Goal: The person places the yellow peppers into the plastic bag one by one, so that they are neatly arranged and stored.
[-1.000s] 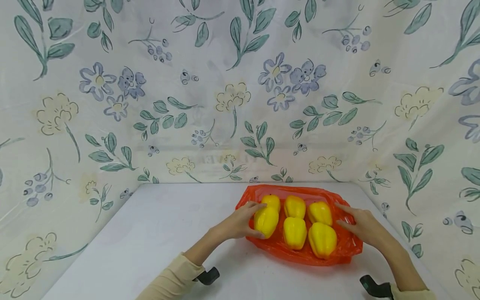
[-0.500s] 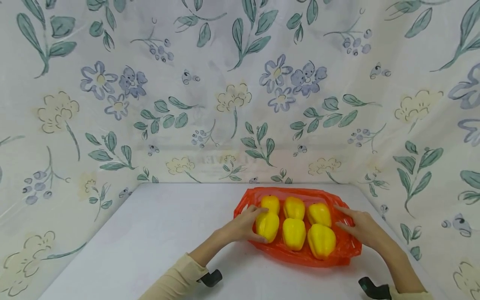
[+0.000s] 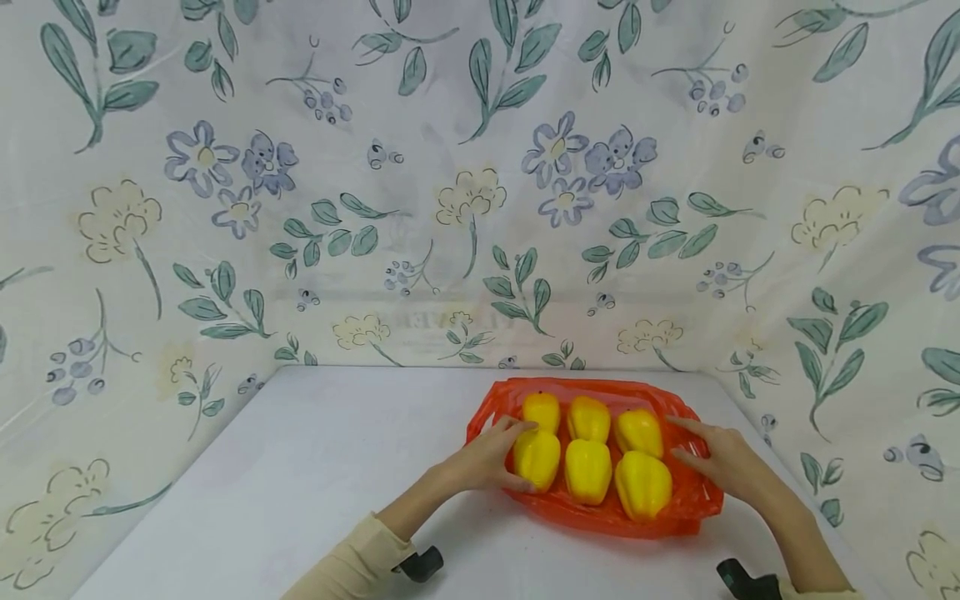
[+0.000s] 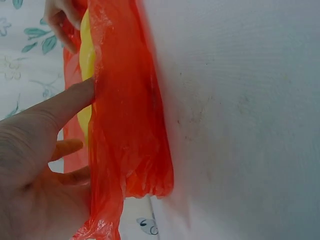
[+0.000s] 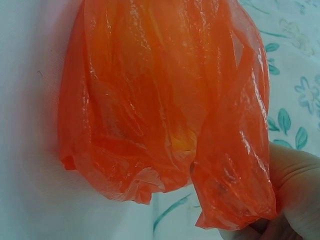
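Observation:
Several yellow bell peppers (image 3: 588, 472) sit in two rows in a red plastic bag (image 3: 585, 522) lying on its side on the table. My left hand (image 3: 487, 457) curves around the front-left pepper (image 3: 538, 461), thumb at its near end and fingers at its far end. In the left wrist view the thumb (image 4: 75, 102) lies along the bag's edge, fingers bent behind. My right hand (image 3: 726, 460) reaches over the bag's right end, thumb and fingers spread apart on the film. The right wrist view shows a flap of the bag (image 5: 235, 185) covering most of that hand's fingers.
A white table (image 3: 360, 450) extends to the left of the bag. Behind it hangs a curtain (image 3: 420, 250) printed with flowers and leaves. Dark camera mounts (image 3: 422, 565) stick out below both wrists.
My left hand and the front-left pepper have shifted slightly toward me and to the right. The right hand has barely moved at the bag's right end.

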Demonstrator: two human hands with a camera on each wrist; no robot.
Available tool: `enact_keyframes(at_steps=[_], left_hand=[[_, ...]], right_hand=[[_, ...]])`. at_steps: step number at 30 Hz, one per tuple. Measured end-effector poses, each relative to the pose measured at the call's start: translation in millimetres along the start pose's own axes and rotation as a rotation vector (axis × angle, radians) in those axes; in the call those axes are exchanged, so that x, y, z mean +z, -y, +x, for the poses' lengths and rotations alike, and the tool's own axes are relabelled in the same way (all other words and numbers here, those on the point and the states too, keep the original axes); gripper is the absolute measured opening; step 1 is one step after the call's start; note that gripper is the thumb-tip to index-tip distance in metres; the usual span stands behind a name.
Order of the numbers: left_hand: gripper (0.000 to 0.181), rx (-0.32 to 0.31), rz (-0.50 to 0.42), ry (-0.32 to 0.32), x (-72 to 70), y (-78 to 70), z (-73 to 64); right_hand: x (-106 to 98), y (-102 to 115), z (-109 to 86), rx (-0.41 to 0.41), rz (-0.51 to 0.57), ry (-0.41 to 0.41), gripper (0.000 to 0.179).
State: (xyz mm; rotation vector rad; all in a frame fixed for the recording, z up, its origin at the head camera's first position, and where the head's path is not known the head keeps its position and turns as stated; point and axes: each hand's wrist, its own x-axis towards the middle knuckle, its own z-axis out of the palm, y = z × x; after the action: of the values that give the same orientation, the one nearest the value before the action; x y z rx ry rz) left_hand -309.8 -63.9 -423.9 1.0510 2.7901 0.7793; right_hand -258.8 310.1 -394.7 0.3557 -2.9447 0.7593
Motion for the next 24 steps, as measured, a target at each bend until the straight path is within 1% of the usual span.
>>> enact_keyframes(at_steps=[4,8,11,15,18,20,22,24], left_hand=[[0.082,0.005,-0.048,-0.007,-6.4,1.0,-4.4],[0.08,0.048,-0.067,-0.036,-13.6,1.8,-10.0],[0.072,0.09,-0.106,-0.088,-19.9,2.9,-14.2],[0.058,0.128,-0.215,-0.169,-30.8,6.0,-21.4],[0.053,0.153,-0.25,-0.237,-40.4,11.5,-29.2],[0.052,0.16,-0.223,-0.289,-47.5,17.1,-34.6],[0.051,0.155,-0.164,-0.343,-55.2,24.3,-39.2],[0.05,0.139,-0.077,-0.4,-63.6,33.0,-42.4]], right_hand=[[-1,0,-0.7,-0.005,-0.002,-0.006,0.058],[-1,0,-1.4,-0.031,-0.025,-0.023,0.06],[-4,0,-2.0,-0.022,-0.026,-0.01,0.067],[-9,0,-3.1,0.02,-0.005,0.026,0.084],[-14,0,-3.9,0.034,-0.007,0.032,0.09],[-20,0,-4.3,0.034,-0.032,0.027,0.091],[-26,0,-4.1,0.047,-0.07,0.014,0.09],[-33,1,-2.2,0.053,-0.129,-0.016,0.089]])
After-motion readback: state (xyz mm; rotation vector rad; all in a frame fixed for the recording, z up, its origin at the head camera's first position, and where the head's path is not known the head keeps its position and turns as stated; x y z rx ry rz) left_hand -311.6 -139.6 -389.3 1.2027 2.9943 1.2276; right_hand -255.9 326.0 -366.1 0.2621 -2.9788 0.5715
